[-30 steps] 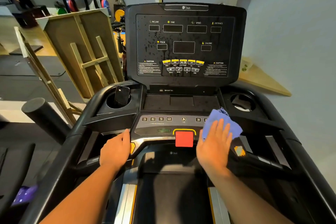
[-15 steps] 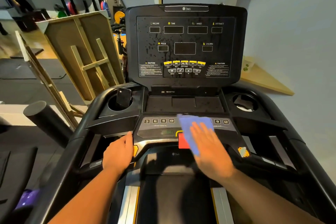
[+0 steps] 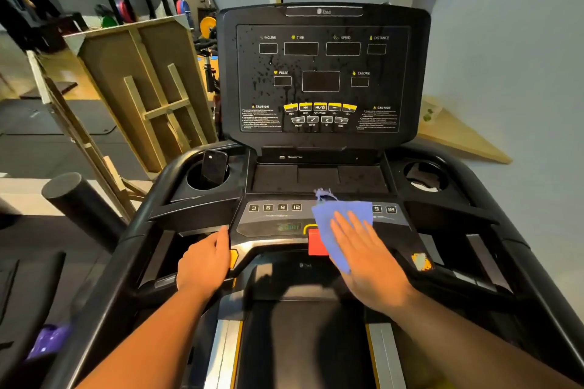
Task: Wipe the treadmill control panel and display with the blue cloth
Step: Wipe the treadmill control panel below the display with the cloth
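Blue cloth (image 3: 343,224): pinned flat under the open right hand (image 3: 368,257), now back rightward mid-lower control panel (image 3: 275,221) over the red stop button (image 3: 316,243); left hand (image 3: 203,264) grips the handrail; spattered display (image 3: 320,79) unwiped.

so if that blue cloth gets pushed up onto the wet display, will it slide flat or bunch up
The blue cloth looks thin and floppy: one corner sticks up in a frayed tuft beyond the right hand, so unpressed edges will probably fold or bunch. Under a flat palm it should slide easily on the smooth control panel. Droplets on the display may make it drag and cling a little.
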